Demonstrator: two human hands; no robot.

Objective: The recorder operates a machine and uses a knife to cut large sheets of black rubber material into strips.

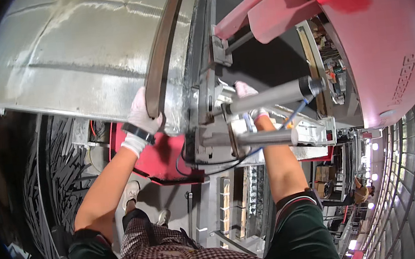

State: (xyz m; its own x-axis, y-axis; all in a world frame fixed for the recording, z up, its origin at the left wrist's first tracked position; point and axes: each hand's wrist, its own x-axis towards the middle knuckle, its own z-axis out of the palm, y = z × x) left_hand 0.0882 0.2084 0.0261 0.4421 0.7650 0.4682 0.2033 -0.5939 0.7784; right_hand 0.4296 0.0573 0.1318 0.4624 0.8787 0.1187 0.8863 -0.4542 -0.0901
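Observation:
My left hand, in a white glove with a dark band at the wrist, is closed around the near end of a long brown strip. The strip runs away from me over a worn sheet-metal table, close to its right edge. My right hand, also in a pale glove, reaches in among the machine parts beyond two grey cylinders. The upper cylinder crosses in front of it and hides part of the hand, so its grip does not show.
A red and grey machine housing with a pink arm overhangs the right side. Blue and black hoses loop near the cylinders. Dark thin strips lie heaped at the left. A red panel sits below the table edge.

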